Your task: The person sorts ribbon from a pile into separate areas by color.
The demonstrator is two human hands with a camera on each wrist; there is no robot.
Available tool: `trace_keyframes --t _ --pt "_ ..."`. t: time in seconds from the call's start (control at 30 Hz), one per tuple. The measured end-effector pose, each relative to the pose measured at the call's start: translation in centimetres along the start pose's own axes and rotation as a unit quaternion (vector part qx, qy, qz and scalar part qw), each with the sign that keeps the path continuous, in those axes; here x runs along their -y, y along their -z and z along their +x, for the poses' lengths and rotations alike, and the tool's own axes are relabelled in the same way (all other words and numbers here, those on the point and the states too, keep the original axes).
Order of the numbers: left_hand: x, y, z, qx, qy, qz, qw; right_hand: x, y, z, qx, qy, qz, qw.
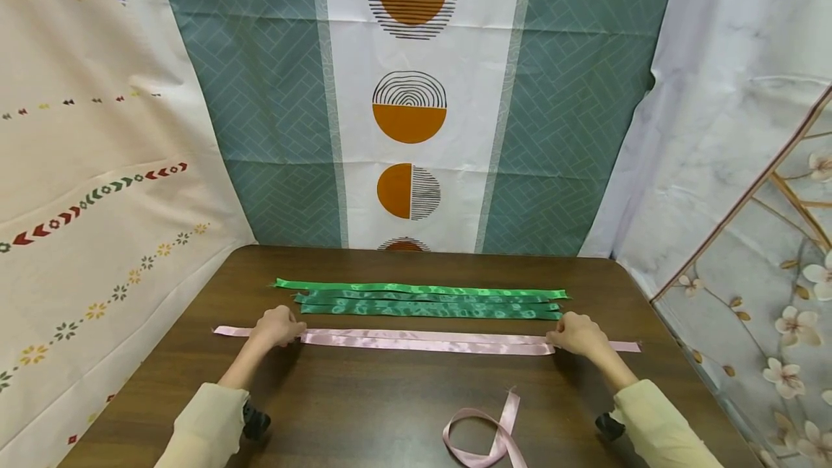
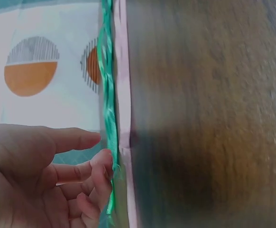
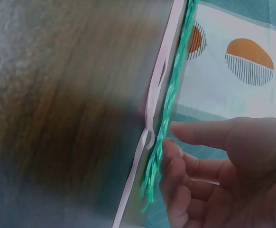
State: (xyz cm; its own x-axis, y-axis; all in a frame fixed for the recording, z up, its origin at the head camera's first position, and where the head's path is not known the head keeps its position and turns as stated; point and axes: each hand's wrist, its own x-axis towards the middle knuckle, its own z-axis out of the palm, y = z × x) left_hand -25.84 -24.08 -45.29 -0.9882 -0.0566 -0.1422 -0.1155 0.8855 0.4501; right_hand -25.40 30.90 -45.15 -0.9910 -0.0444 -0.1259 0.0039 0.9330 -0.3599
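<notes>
In the head view, two strips of pink satin ribbon [image 1: 422, 344] lie side by side across the brown table. The longer strip passes beyond both hands. My left hand [image 1: 278, 326] is at the left end of the shorter strip, my right hand [image 1: 578, 334] at its right end. In the left wrist view, the thumb and forefinger stand a little apart, with the other fingers loosely bent. The right wrist view shows a small gap between thumb and forefinger; a thin pale thread [image 3: 158, 137] runs from the ribbon end toward the fingertips.
Several green ribbons [image 1: 429, 307] lie in parallel behind the pink ones, the brightest farthest back. A loose pink ribbon [image 1: 477, 459] curls at the table's front, right of centre. Patterned cloths [image 1: 416, 56] hang around the wooden table [image 1: 364, 396].
</notes>
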Motion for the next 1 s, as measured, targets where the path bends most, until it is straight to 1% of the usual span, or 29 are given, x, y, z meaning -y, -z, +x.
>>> trace_keyframes --t 0.13,0.23,0.33,0.4,0.53,0.77,1.0 --pt "-0.3 0.0 -0.1 0.001 -0.014 -0.014 0.9998 0.2 -0.1 0.2 -0.024 0.010 0.015 1.000" --pt "-0.7 0.2 -0.2 -0.004 -0.021 -0.026 0.9994 0.4 0.0 0.2 -0.042 0.013 0.020 0.999" --pt "-1.2 0.3 -0.4 -0.005 -0.034 -0.034 0.9988 0.7 0.1 0.1 -0.058 0.016 0.023 0.998" --pt "-1.6 0.4 -0.7 -0.005 -0.045 -0.037 0.9983 0.8 0.1 0.1 -0.069 0.024 0.025 0.997" --pt "-2.2 0.4 -1.0 0.002 -0.057 -0.045 0.9974 0.9 0.1 0.3 -0.090 0.043 0.022 0.995" --pt "-2.9 0.4 -1.4 0.012 -0.074 -0.060 0.9954 1.1 0.2 0.4 -0.098 0.046 0.021 0.994" --pt "-3.5 0.4 -1.6 0.020 -0.087 -0.067 0.9938 1.3 0.0 0.4 -0.113 0.059 0.030 0.991"
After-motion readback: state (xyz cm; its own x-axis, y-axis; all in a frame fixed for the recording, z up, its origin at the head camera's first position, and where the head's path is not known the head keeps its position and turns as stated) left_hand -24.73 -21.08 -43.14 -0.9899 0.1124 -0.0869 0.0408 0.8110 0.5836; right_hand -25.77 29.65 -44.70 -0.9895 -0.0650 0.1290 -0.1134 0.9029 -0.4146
